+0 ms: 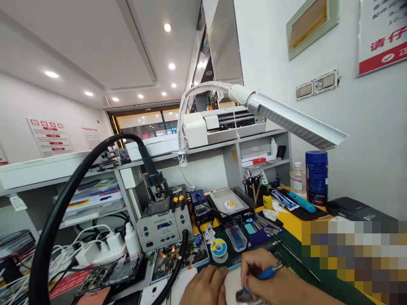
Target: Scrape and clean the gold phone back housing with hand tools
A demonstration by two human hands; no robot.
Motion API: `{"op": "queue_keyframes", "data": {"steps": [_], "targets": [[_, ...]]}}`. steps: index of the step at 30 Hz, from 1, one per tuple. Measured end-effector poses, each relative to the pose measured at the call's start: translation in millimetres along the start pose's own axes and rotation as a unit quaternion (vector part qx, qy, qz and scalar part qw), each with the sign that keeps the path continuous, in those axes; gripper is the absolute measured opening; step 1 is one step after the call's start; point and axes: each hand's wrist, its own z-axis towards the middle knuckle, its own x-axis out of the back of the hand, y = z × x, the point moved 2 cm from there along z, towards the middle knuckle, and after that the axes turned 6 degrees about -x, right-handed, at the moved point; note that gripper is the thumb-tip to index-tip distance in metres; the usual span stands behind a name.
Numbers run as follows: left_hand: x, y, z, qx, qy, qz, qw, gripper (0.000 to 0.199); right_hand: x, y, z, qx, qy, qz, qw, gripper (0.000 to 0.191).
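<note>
My right hand [267, 277] is closed round a blue-handled tool [269, 273], which slants down to the left. Metal parts show at both ends of it, and the lower end is close to a pale, cream-coloured surface [233, 281]. My left hand [205, 286] lies beside that surface, its fingers bent and pressed together. What those fingers hold, if anything, is hidden. Just beyond my hands a solder wire spool [219, 250] stands on the green mat [295, 262].
A soldering station [163, 228] with a thick black hose [60, 203] arching on the left. A tray of small circuit parts [181, 256] sits before it. Behind are a heating plate [230, 203] and a tool holder [254, 188]. A lamp [295, 118] hangs overhead.
</note>
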Motion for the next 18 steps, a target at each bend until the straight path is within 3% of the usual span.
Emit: {"op": "queue_keyframes", "data": {"steps": [6, 12, 18], "targets": [[27.3, 22.3, -14.3, 0.008, -0.005, -0.057, 0.998, 0.049, -0.1, 3.0, 5.4, 0.029, -0.004, 0.012, 1.0, 0.009], [26.0, 21.5, -16.2, -0.003, -0.017, -0.081, 0.997, 0.048, 0.5, 3.7, 6.8, 0.03, -0.035, 0.056, 0.997, 0.008], [25.0, 19.0, -13.7, -0.005, -0.01, -0.079, 0.997, 0.048, 1.7, 4.6, 9.6, 0.049, -0.029, 0.067, 0.996, 0.006]]}}
